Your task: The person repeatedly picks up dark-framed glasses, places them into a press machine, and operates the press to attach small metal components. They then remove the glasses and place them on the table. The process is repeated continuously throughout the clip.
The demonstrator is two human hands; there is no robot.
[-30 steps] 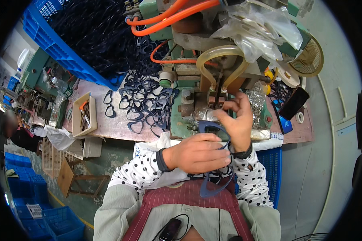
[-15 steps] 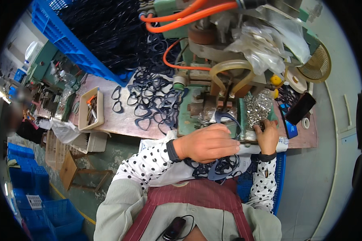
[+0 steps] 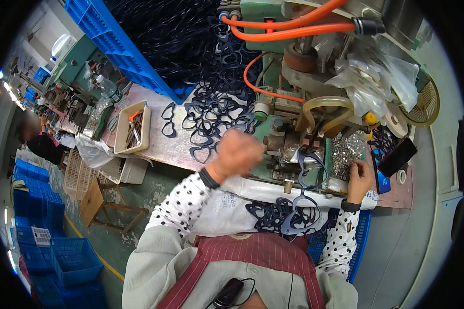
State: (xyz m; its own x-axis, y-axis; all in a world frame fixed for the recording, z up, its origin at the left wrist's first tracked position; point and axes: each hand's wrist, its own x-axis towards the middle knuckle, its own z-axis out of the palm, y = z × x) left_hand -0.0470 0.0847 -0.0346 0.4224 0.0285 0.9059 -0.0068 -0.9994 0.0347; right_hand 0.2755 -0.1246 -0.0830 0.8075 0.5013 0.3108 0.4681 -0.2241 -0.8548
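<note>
Head view: a dark blue eyeglass frame (image 3: 308, 172) sits at the green machine (image 3: 288, 139), long axis upright. The left hand (image 3: 238, 152), closed in a blurred fist with nothing seen in it, hovers just left of the frame. The right hand (image 3: 360, 177), fingers curled into the metal parts (image 3: 345, 154), lies right of the frame.

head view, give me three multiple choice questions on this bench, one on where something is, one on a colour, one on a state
1. Where is the right hand?
A. at the heap of small silvery parts
B. inside the blue crate
C. on the wooden stool

2. What colour are the hoses on the machine?
A. yellow
B. orange
C. white

3. How is the left hand?
A. flat on the bench
B. raised and closed, blurred
C. gripping a phone

Answers: 1 A, its fingers rest at the silvery heap. 2 B, they loop bright orange across the green body. 3 B, it is a fist lifted over the dark frames.
</note>
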